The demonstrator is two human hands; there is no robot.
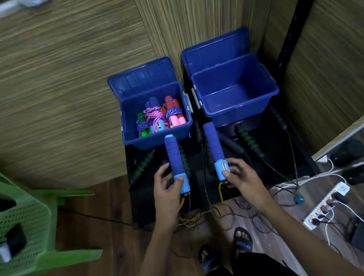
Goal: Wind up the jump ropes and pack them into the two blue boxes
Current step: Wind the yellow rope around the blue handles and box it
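Jump rope handles, two of them, blue foam with light-blue ends, are held upright and side by side above the black tabletop (271, 148); the left hand (167, 183) grips the lower end of the left handle (175, 159), fingers and thumb curled round it; the right hand (237, 173) grips the lower end of the right handle (214, 147) in the same way; a yellow cord (220, 192) leaves the bottom of each handle and hangs toward the wooden floor (114, 264), where it joins a tangle of thin black cords in front of the tabletop. Two feet in black sandals (243, 239) stand on the floor below the hands.

On the tabletop, beyond the hands, lie black handles with green rings (248, 141), to the left and to the right of the held pair. Farther back stand two blue boxes, lids open and leaning against the wall; the left box (157, 137) holds wound ropes with pink, red, green and blue handles (161, 116); the right box (240, 111) shows only its bare blue floor.

A green plastic chair (24, 220) lies at far left; a white power strip (326, 205) with plugged cables lies on the floor at right.
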